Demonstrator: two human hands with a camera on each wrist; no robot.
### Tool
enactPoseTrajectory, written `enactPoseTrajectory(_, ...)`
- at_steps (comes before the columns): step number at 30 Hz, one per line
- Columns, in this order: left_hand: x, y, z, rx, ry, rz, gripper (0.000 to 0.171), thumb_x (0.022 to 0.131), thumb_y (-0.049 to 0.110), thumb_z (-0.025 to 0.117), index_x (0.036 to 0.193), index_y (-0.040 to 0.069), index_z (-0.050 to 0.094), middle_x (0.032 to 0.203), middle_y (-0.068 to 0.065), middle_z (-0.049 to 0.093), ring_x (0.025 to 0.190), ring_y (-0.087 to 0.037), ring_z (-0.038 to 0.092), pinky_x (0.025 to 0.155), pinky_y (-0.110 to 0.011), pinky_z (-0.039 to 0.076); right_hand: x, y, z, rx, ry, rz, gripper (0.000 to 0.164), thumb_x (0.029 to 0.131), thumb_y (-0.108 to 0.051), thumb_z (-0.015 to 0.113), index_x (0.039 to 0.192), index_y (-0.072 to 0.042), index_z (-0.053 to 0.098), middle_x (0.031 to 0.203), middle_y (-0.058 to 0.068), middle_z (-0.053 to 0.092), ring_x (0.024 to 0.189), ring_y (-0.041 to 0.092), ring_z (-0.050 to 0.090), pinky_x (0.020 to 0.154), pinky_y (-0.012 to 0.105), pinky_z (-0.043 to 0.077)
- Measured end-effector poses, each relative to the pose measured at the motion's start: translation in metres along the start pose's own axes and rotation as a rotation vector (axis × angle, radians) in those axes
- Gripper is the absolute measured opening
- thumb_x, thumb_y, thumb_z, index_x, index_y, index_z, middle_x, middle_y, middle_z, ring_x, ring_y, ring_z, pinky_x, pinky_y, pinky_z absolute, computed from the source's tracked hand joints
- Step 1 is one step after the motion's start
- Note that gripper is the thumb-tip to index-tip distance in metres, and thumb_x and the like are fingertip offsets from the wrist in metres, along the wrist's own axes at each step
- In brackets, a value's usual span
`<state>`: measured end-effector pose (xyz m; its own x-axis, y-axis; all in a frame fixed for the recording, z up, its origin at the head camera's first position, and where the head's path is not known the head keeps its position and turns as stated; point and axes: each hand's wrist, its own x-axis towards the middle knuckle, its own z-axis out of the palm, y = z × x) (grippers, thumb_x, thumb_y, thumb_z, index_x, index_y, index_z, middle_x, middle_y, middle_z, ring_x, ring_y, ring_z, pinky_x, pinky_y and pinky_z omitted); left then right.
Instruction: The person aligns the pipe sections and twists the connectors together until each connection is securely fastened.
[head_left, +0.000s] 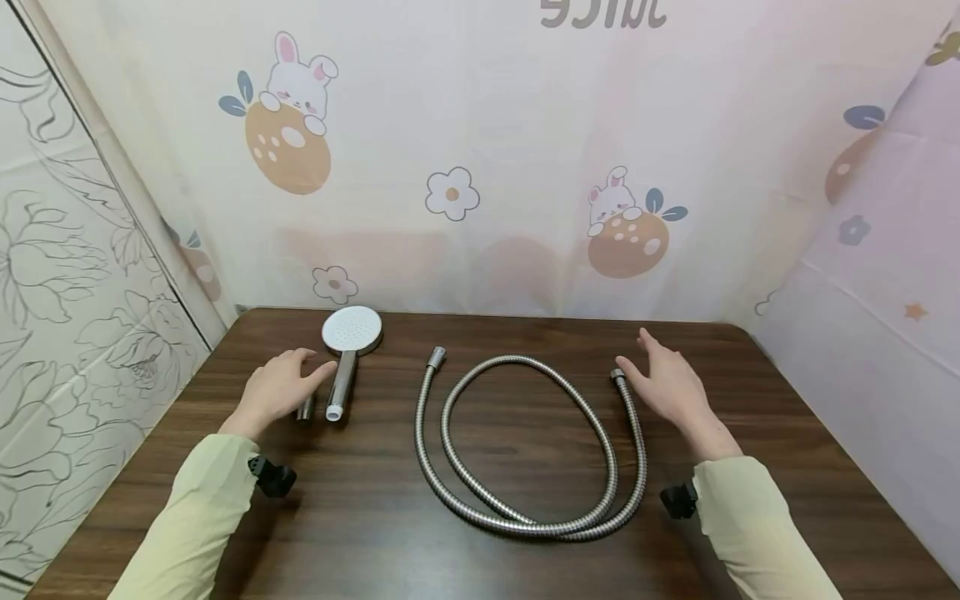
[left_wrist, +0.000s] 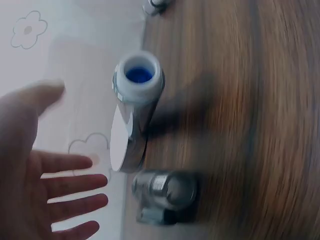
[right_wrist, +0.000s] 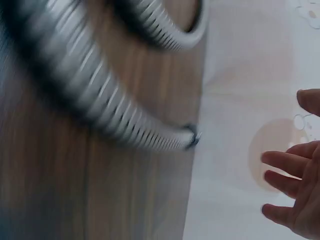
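A handheld shower head (head_left: 351, 332) with a white face and chrome handle lies on the table at the left. Beside its handle is my left hand (head_left: 279, 385), fingers spread and nothing held. Partly hidden under that hand is a small chrome piece (head_left: 305, 408), which shows in the left wrist view as a chrome fitting (left_wrist: 165, 190) with a label. A coiled metal shower hose (head_left: 517, 527) occupies the middle of the table. My right hand (head_left: 671, 385) hovers by the hose's right end (head_left: 617, 374), fingers loosely extended and holding nothing.
The dark wooden table (head_left: 360, 533) meets a patterned curtain (head_left: 517, 192) along its back edge. More patterned cloth hangs at both sides. The hose's left end (head_left: 437, 357) points toward the back, right of the shower head. Each wrist wears a small black camera (head_left: 273, 477).
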<state>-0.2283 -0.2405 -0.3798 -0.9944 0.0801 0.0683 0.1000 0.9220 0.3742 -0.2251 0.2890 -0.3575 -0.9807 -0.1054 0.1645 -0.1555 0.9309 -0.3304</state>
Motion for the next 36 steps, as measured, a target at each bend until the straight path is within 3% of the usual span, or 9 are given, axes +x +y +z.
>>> enactPoseTrajectory(5, 0.000, 0.003, 0.003, -0.117, 0.056, -0.082, 0.066, 0.090, 0.059, 0.035, 0.118, 0.004, 0.055, 0.108, -0.020, 0.061, 0.091, -0.035, 0.059, 0.071, -0.048, 0.046, 0.001, -0.015, 0.004, 0.059, -0.012, 0.010, 0.072, 0.094, -0.051, 0.034, 0.142, 0.001, 0.020, 0.136, 0.023, 0.040, 0.116, 0.044, 0.043, 0.085, 0.057, 0.039)
enactPoseTrajectory(13, 0.001, 0.010, 0.007, -0.197, 0.082, -0.096, 0.046, 0.093, 0.039, 0.042, 0.113, 0.000, 0.057, 0.108, -0.022, 0.061, 0.091, -0.035, 0.058, 0.073, -0.046, 0.046, 0.007, -0.036, 0.011, 0.084, -0.032, -0.006, 0.065, 0.093, -0.051, 0.039, 0.138, -0.005, 0.034, 0.130, 0.018, 0.049, 0.104, 0.036, 0.056, 0.076, 0.050, 0.046)
enactPoseTrajectory(18, 0.003, 0.013, 0.010, -0.210, 0.084, -0.126, 0.039, 0.093, 0.030, 0.042, 0.112, -0.001, 0.058, 0.107, -0.022, 0.061, 0.090, -0.036, 0.058, 0.072, -0.046, 0.046, 0.010, -0.046, 0.017, 0.121, -0.050, -0.018, 0.057, 0.093, -0.047, 0.041, 0.134, -0.007, 0.042, 0.125, 0.016, 0.055, 0.107, 0.035, 0.055, 0.081, 0.051, 0.044)
enactPoseTrajectory(21, 0.003, 0.014, 0.011, -0.204, 0.062, -0.146, 0.039, 0.093, 0.030, 0.043, 0.111, -0.001, 0.057, 0.106, -0.023, 0.061, 0.088, -0.035, 0.058, 0.071, -0.045, 0.046, 0.011, -0.052, 0.021, 0.141, -0.053, -0.023, 0.052, 0.094, -0.044, 0.043, 0.130, -0.008, 0.046, 0.121, 0.015, 0.057, 0.105, 0.032, 0.056, 0.081, 0.050, 0.045)
enactPoseTrajectory(29, 0.002, 0.018, 0.014, -0.281, -0.036, -0.199, 0.048, 0.093, 0.034, 0.042, 0.123, -0.005, 0.046, 0.095, -0.022, 0.061, 0.058, -0.019, 0.063, 0.054, -0.030, 0.047, 0.014, -0.069, 0.026, 0.182, -0.064, -0.046, 0.044, 0.094, -0.035, 0.046, 0.127, -0.006, 0.050, 0.115, 0.014, 0.060, 0.101, 0.030, 0.057, 0.080, 0.048, 0.046)
enactPoseTrajectory(36, -0.001, 0.019, 0.021, -0.306, -0.057, -0.219, 0.050, 0.093, 0.032, 0.044, 0.125, -0.006, 0.041, 0.099, -0.023, 0.061, 0.054, -0.014, 0.061, 0.053, -0.030, 0.048, 0.017, -0.082, 0.036, 0.243, -0.079, -0.072, 0.043, 0.093, -0.034, 0.049, 0.124, -0.005, 0.052, 0.112, 0.014, 0.062, 0.103, 0.030, 0.058, 0.087, 0.048, 0.043)
